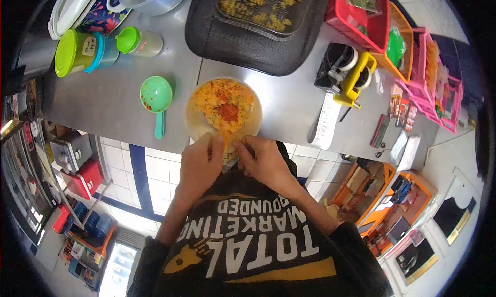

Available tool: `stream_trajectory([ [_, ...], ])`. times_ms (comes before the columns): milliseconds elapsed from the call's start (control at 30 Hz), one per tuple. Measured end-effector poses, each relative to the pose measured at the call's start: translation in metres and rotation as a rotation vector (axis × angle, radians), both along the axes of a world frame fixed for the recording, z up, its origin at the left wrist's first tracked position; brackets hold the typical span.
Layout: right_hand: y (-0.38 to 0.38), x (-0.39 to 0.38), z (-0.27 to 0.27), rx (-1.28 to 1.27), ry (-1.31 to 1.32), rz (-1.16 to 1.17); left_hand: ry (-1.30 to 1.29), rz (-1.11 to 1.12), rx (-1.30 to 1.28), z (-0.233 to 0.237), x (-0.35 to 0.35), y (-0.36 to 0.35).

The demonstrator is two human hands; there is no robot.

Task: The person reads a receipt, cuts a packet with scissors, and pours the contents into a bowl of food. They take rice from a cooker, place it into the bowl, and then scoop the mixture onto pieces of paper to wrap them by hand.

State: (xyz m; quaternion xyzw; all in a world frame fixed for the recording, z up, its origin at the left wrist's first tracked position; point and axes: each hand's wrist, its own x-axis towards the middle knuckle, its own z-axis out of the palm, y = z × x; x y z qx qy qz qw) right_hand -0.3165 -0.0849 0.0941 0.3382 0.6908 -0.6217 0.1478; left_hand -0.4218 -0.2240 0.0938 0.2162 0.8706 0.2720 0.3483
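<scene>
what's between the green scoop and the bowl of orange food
Just a narrow bare strip of the metal counter, seen in the head view; nothing lies between the green scoop and the bowl.

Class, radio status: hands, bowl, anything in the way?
Left hand, right hand at near side of bowl; grip unclear. Orange-yellow food inside. Green scoop off left, clear of hands.

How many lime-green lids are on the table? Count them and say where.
2. The left lid is on the green tub; the right lid is on the small jar, past the blue tub. Others may be hidden.
</scene>
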Motion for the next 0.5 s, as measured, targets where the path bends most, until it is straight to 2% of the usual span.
stream_trajectory([
  [67, 0.001, 0.011, 0.004, -0.012, 0.038, -0.057, -0.071, 0.098, 0.134, 0.010, 0.007, -0.003],
  [133, 0.006, 0.025, 0.007, -0.016, 0.085, -0.129, 0.058, 0.095, 0.098, 0.028, 0.016, -0.003],
  [233, 0.020, 0.063, 0.007, -0.023, 0.218, -0.261, 0.320, 0.118, 0.170, 0.029, 0.039, -0.006],
  [300, 0.037, 0.102, -0.001, 0.111, 0.411, -0.282, 0.289, 0.305, 0.210, 0.004, 0.059, -0.021],
  [333, 0.048, 0.124, -0.014, 0.402, 0.645, -0.308, 0.204, 0.434, 0.187, 0.004, 0.073, -0.013],
  [367, 0.062, 0.149, -0.014, 0.369, 0.630, -0.360, 0.439, 0.220, 0.356, -0.019, 0.084, -0.020],
  [400, 0.076, 0.180, -0.014, 0.324, 0.623, -0.410, 0.471, 0.275, 0.487, -0.022, 0.111, 0.003],
  [433, 0.089, 0.219, -0.016, 0.367, 0.602, -0.469, 0.344, 0.182, 0.444, -0.019, 0.133, 0.008],
  [500, 0.110, 0.295, -0.030, 0.276, 0.597, -0.757, 0.285, 0.024, 0.421, -0.045, 0.179, 0.021],
])
